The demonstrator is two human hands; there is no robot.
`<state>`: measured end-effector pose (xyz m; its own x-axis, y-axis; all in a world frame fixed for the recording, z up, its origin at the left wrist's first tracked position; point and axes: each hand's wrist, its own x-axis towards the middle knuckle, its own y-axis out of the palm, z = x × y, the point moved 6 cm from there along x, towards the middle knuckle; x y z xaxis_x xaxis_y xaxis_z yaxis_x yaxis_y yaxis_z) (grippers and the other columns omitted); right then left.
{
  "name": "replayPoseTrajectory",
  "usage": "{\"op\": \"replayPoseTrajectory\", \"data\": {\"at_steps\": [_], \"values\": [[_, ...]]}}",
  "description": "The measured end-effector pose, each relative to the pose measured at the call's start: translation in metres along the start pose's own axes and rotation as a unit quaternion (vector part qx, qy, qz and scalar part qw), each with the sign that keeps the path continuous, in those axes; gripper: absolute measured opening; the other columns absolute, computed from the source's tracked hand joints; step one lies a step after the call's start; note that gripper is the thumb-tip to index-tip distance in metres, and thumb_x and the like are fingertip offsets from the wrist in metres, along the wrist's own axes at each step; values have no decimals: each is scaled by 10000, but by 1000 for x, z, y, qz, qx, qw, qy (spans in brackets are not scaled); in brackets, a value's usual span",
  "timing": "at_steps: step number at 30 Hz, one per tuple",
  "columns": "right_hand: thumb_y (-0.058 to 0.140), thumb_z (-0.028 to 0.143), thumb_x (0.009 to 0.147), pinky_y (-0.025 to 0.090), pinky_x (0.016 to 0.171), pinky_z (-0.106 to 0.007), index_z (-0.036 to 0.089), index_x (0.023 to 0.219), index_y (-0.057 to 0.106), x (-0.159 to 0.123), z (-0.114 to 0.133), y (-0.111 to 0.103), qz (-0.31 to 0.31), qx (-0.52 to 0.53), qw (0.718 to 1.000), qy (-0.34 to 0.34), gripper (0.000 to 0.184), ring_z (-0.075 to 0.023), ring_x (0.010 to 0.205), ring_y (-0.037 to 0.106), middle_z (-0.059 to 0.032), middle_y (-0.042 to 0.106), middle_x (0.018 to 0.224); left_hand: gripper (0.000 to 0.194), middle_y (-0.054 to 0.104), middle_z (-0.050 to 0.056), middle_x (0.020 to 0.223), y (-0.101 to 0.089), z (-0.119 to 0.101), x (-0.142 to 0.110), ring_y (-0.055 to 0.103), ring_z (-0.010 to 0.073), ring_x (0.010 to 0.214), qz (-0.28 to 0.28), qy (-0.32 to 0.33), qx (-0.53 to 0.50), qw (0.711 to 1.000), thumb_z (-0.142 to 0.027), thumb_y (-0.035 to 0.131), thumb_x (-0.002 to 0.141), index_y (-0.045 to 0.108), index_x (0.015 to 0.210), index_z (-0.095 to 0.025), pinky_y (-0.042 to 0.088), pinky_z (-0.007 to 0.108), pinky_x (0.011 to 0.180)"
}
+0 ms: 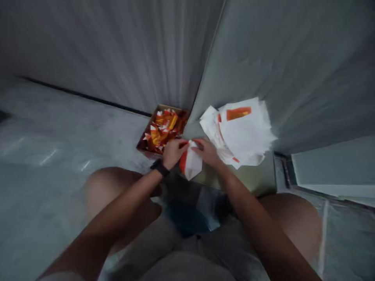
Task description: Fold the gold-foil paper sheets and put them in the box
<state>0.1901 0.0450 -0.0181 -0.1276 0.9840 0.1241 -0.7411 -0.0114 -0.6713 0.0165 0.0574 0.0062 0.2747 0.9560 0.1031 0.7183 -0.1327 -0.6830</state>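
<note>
1. I'm on the head view; dim, a bit blurred. Both bare hands meet near the middle of the frame.
2. Left hand (174, 152): fingers bent, thumb and fingertips pinching the far end of a folded paper piece (193, 163). I see a dark band (159, 168) on that wrist.
3. Right hand (207, 150): fingertips pinching the same far end from the other side. I can't tell exactly which fingers press.
4. Paper piece: white, with a red-orange patch on its left side; sits between the hands, near end pointing back toward the person.
5. Box (146, 153): open-topped, just beyond and left of the left hand. I see red, orange, yellow and white pieces (161, 130) heaped inside.
6. Stack of sheets (244, 134): right of the right hand, beyond the forearm. White, red-orange prints, edges uneven, lying on a greenish-grey surface (254, 177).
7. Person's bare knees (293, 222) spread on both sides; I get a dark teal item (187, 218) between them, too blurred to name.
8. Grey walls (249, 54) rise behind the box and the stack; pale floor (73, 132) at left.
</note>
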Motion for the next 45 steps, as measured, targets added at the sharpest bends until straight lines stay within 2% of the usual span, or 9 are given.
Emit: {"op": "replayPoseTrajectory", "data": {"at_steps": [8,11,14,22,26,29,33,37,45], "values": [[695,306,901,543,826,-349,211,1291,681,-3,3,-4,-2,-10,1000,3,401,-226,946,650,-95,665,1139,216,802,66,1000,1,14,-3,737,224,887,-52,-62,-30,996,-311,668,929,789,1070,-201,553,321,811],[696,302,903,545,826,-352,213,1286,680,-4,5,-5,-8,4,1000,-4,394,-223,952,653,-94,665,1148,251,792,68,1030,0,11,-3,731,206,892,-63,-20,-64,996,-261,677,921,761,1145,-188,562,319,823],[707,298,896,547,829,-355,206,1274,685,-4,5,-5,-15,17,1000,-5,390,-219,949,658,-94,671,1144,182,781,64,1050,-2,6,-4,718,198,939,-71,47,-70,994,-232,669,926,779,1066,-193,562,321,865],[699,265,883,548,845,-349,203,1268,698,-4,4,-7,-21,26,999,-4,389,-206,930,662,-98,678,1153,177,753,49,1148,2,-10,-17,704,181,1025,-20,174,-32,984,-224,632,974,789,1055,-229,549,323,938],[657,205,880,551,863,-343,203,1248,714,-3,5,-11,17,30,999,-7,372,-190,910,664,-90,696,1143,171,735,50,1187,6,-12,-19,689,189,1069,-8,184,2,983,-210,635,970,790,1040,-228,541,337,970],[612,193,911,546,911,-342,207,1281,691,2,6,-18,39,56,997,36,379,-184,959,687,-75,733,1124,165,736,49,1168,7,-12,-17,691,185,1048,-15,179,1,984,-194,644,959,789,1029,-226,550,334,959],[683,384,912,531,920,-358,178,1135,742,15,10,-28,52,5,989,139,310,-225,990,702,-94,766,1055,168,731,49,1160,9,-11,-17,689,184,1050,-16,179,-3,984,-192,649,953,789,1035,-235,556,334,954],[777,431,811,522,787,-320,162,962,757,29,16,-27,128,-66,973,182,308,-225,869,690,-76,762,909,153,721,49,1173,7,-10,-19,688,184,1056,-11,178,-24,984,-218,665,950,791,1033,-243,561,333,951],[751,410,791,464,659,-239,174,855,743,33,8,-18,223,-3,965,136,245,-166,785,642,-18,730,803,133,709,59,1190,5,-7,-18,688,189,1059,22,160,-39,986,-235,677,939,796,997,-236,559,335,955]]}}
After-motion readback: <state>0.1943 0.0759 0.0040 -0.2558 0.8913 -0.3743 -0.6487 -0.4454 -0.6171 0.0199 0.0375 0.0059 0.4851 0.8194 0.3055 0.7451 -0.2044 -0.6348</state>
